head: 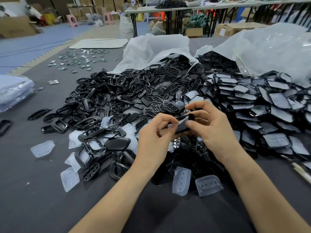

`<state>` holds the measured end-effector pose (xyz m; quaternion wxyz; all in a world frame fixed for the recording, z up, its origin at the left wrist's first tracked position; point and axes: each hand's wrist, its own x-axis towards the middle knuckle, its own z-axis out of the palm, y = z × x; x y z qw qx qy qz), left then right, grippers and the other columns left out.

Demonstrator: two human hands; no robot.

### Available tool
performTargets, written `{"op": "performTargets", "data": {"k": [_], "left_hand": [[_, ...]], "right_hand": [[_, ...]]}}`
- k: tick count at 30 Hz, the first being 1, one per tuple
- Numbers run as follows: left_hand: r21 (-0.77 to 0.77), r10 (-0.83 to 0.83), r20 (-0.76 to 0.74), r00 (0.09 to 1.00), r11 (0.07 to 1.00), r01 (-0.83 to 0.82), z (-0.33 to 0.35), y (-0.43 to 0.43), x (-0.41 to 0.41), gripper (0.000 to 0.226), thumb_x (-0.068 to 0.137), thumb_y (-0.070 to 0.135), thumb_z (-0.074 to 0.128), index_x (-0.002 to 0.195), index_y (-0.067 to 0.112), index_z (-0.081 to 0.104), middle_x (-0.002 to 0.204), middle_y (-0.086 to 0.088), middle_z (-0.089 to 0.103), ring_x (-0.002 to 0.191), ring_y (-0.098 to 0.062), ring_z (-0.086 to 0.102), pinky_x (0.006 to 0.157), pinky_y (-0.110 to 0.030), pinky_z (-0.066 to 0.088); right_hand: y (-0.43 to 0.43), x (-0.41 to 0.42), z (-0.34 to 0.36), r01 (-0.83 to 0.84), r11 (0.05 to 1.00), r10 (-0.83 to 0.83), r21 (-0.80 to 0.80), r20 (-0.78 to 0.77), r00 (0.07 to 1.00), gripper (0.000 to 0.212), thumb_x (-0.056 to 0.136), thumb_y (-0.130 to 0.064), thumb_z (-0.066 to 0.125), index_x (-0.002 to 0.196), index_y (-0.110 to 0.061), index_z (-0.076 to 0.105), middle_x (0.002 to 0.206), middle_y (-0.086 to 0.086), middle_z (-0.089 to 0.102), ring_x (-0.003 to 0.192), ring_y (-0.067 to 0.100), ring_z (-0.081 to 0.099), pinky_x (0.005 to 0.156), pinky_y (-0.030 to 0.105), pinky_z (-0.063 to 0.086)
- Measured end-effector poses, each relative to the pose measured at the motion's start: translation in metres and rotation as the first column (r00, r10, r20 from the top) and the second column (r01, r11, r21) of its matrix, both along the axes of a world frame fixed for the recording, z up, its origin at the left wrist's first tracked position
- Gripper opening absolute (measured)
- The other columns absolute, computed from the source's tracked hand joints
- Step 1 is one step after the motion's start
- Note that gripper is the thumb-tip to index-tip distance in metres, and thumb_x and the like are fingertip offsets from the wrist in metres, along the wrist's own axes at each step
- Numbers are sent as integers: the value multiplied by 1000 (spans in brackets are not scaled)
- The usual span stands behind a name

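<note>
Left hand (156, 137) and right hand (212, 126) are covering most of the black piece (182, 125) — its shape isn't resolving. Film-covered pile (269, 111) is running off the right edge, clear sheet stack (13, 93) off the left. Shiny bits (79, 60) are reading too small to identify.

Blue foam mats (42, 36) cover the floor. Cardboard boxes (16, 26) line the far side. Pink stools (72, 20) stand near long folding tables (148, 10).

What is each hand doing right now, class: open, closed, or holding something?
Left hand: closed, fingers pinching the black plastic part.
Right hand: closed, thumb and fingers holding the same black plastic part.
</note>
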<state>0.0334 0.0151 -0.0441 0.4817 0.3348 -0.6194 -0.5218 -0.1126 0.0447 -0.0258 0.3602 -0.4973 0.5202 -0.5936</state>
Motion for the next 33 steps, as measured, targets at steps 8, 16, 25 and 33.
{"op": "performTargets", "data": {"k": [8,16,25,33], "left_hand": [[-24,-30,-53,998,999,28,3,1,-2,39,92,-5,55,76,29,63,85,-20,65,93,-40,65,83,-32,57],[-16,-36,-99,994,999,35,2,1,0,31,93,-6,54,80,21,62,82,-13,65,95,-30,69,84,-28,56],[-92,54,-29,998,994,-56,5,5,2,25,91,1,61,84,26,63,71,13,67,69,-4,63,79,-34,55],[-120,60,-25,998,991,-63,4,5,0,33,90,1,59,83,33,63,66,11,62,58,-7,51,67,-32,47]], "right_hand": [[0,1,1,13,998,-11,-59,29,1000,35,82,9,65,85,-26,67,103,12,63,70,14,65,68,26,56],[2,3,2,-13,998,18,-60,77,997,18,82,5,67,82,-14,68,55,-6,64,48,-1,56,47,5,39],[1,3,3,52,997,-49,-56,50,998,22,76,4,73,66,-13,64,83,-18,70,66,-1,65,51,7,43],[4,7,8,93,986,-94,-140,2,996,23,81,2,70,71,-19,66,71,2,72,64,12,69,51,10,46]]}}
